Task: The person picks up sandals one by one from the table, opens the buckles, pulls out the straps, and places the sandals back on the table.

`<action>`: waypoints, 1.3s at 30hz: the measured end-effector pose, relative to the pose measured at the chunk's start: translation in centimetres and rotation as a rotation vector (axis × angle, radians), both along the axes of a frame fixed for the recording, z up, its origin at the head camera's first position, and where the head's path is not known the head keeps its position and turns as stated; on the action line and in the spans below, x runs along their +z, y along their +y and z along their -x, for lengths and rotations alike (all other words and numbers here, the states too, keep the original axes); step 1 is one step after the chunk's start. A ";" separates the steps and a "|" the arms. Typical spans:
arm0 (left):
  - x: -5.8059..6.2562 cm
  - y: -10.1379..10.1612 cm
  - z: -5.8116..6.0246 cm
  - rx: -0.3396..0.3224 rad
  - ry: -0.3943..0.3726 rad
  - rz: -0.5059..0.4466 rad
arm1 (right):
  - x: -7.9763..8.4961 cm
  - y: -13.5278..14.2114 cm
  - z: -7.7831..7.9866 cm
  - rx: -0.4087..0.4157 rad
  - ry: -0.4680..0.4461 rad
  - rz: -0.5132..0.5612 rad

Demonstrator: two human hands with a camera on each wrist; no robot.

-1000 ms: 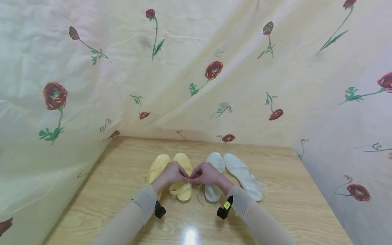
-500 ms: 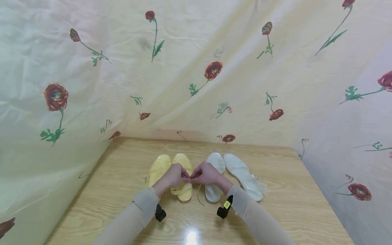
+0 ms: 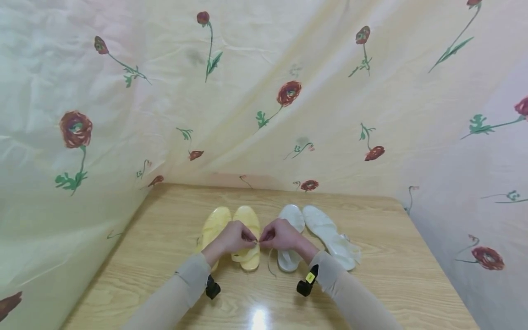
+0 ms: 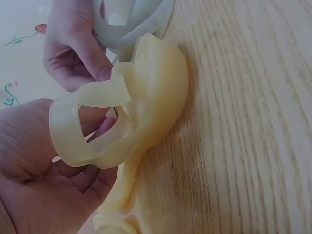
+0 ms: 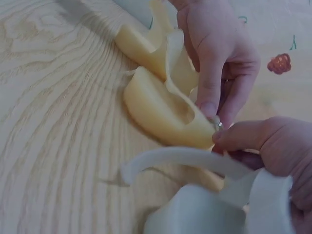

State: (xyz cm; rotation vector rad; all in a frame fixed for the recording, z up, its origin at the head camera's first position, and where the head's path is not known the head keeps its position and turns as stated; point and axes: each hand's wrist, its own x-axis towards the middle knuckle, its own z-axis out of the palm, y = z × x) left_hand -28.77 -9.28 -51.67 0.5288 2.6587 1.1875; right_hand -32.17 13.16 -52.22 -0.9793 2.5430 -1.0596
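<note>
A pair of yellow jelly sandals stands on the wooden table, the left one beside the right one. Over the right sandal, my left hand pinches a small metal buckle at the side of its strap. My right hand meets it there, thumb and forefinger pinching what looks like the strap's end, mostly hidden by the fingers. In the left wrist view, the yellow ankle strap loops up in front of the left palm.
Two white jelly sandals are on the right: one partly under my right hand, the other angled outward with its strap spread. Flower-printed cloth hangs behind and at both sides of the wooden table.
Both hands stay at the yellow sandal's strap. Their fingertips have parted slightly, and a small bit of buckle or strap shows between them. The right wrist has shifted a little to the right.
</note>
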 end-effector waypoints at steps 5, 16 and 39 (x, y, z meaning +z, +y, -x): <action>-0.2 -0.1 0.2 -0.007 -0.017 -0.009 | -0.5 0.0 0.2 0.065 0.068 0.009; -0.6 0.1 0.3 -0.014 -0.004 -0.103 | 0.1 0.0 -0.1 0.069 0.167 0.032; 0.0 0.2 0.3 -0.015 -0.017 -0.087 | -0.3 0.1 -0.7 0.004 0.108 0.055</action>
